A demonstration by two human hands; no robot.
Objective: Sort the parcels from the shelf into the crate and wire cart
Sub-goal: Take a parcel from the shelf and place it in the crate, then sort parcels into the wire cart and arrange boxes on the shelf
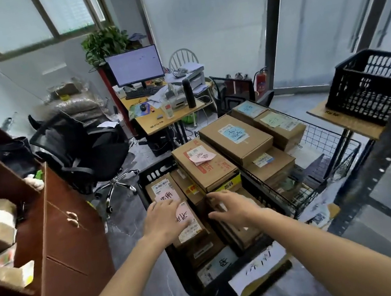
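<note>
head | grey marble floor [139, 252] | both hands spread over crate [152, 174] parcels

The grey marbled tile floor [141, 270] carries a black plastic crate [154, 176] packed with brown cardboard parcels. Just right of the crate stands a black wire cart [325, 138], also loaded with cardboard parcels. Left of the crate stands a dark red-brown wooden cabinet [67, 232], and beyond the crate to its left a black mesh office chair [81, 152] on chrome legs. Behind the crate stands a light wooden desk [160, 122].
</note>
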